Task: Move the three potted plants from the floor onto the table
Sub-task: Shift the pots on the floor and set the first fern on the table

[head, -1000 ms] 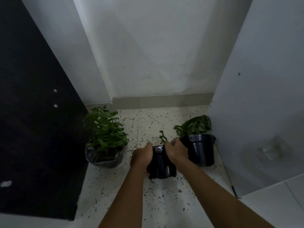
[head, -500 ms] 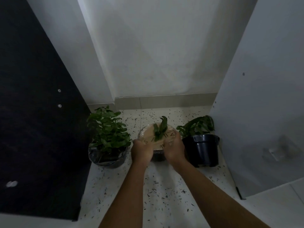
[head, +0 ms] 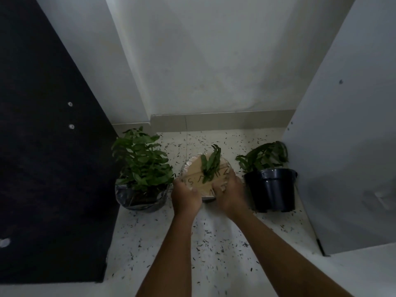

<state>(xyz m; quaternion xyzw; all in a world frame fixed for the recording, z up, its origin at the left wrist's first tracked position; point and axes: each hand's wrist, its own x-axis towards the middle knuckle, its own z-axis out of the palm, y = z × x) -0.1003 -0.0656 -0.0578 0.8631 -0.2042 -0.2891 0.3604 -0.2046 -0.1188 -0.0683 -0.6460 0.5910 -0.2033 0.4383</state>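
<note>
A small potted plant (head: 209, 168) with a tan cover over its top and a few green leaves is held up off the floor in the middle of the view. My left hand (head: 186, 195) grips its left side and my right hand (head: 230, 192) grips its right side. A bushy plant in a shiny dark pot (head: 141, 189) stands on the floor to the left. A leafy plant in a black pot (head: 273, 189) stands on the floor to the right. No table is in view.
The speckled floor (head: 214, 243) ends at a white wall with a skirting board (head: 214, 121). A dark panel (head: 47, 157) closes in the left side, and a white panel (head: 347, 157) the right side, close to the black pot.
The middle pot has been lifted off the floor and tipped toward me, so its covered top now faces the camera. The two other pots have stayed put.
</note>
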